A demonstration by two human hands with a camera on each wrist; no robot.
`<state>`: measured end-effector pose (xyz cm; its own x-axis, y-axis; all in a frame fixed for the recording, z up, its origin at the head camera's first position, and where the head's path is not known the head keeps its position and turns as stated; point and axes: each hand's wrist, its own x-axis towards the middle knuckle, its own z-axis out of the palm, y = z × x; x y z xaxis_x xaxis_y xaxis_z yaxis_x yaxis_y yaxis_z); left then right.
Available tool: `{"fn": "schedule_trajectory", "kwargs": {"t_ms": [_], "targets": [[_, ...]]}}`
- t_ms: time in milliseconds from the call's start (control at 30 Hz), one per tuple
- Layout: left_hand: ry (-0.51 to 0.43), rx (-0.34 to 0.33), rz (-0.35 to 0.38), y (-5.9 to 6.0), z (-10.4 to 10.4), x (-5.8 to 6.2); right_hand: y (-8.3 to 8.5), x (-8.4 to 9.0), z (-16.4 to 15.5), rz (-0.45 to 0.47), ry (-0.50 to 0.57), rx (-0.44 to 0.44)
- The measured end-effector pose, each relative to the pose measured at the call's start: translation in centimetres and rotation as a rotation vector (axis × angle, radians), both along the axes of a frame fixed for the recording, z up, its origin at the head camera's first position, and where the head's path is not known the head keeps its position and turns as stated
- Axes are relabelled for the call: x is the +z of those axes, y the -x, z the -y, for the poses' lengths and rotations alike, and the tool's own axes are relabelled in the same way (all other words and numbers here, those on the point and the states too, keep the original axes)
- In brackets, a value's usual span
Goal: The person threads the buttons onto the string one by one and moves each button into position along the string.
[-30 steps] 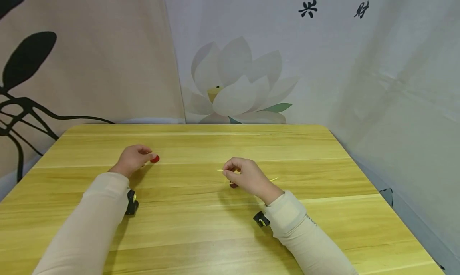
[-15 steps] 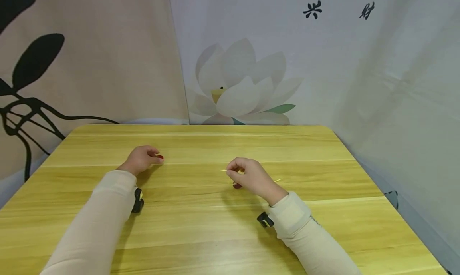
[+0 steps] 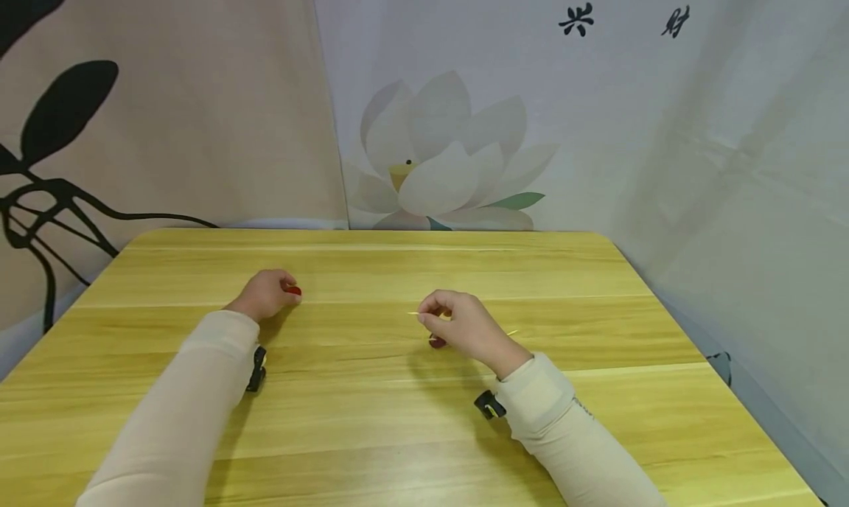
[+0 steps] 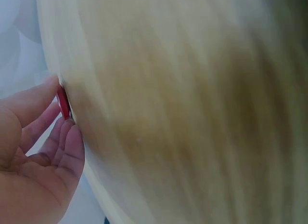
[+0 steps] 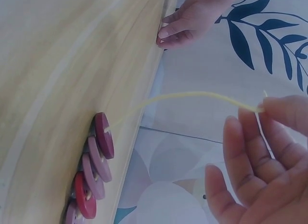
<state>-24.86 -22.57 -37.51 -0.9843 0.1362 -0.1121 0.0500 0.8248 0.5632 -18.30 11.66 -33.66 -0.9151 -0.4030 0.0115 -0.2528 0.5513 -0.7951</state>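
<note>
My left hand [image 3: 268, 293] rests on the wooden table [image 3: 371, 389] and pinches a small red button [image 3: 293, 290] between thumb and fingertips; the left wrist view shows the red button [image 4: 62, 102] edge-on at the fingertips. My right hand [image 3: 458, 324] hovers at mid-table and pinches the free end of a thin yellow thread [image 5: 192, 95]. That thread runs down to a row of several red and purple buttons [image 5: 94, 171] strung on it and lying on the table. In the head view those buttons are mostly hidden under my right hand.
Printed cloth backdrops with a lotus flower [image 3: 438, 161] hang behind and to the right of the table. The table's right edge [image 3: 670, 308] lies close to the right backdrop. Small black wrist cameras [image 3: 487, 405] sit under both sleeves.
The left hand has closed further round the red button, so less of it shows. The right hand has barely moved. The view shifted slightly left.
</note>
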Motion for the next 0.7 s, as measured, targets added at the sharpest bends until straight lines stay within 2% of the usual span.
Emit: {"fn": "schedule_trajectory", "kwargs": {"t_ms": [400,700], "targets": [[0.025,0.001,-0.005,-0.4,-0.49,0.45,0.06,0.07,-0.02,-0.028,-0.019,-0.001],[0.004,0.051,0.026,-0.41,-0.56,0.6,0.19,0.05,-0.17,-0.006,-0.015,-0.009]]}}
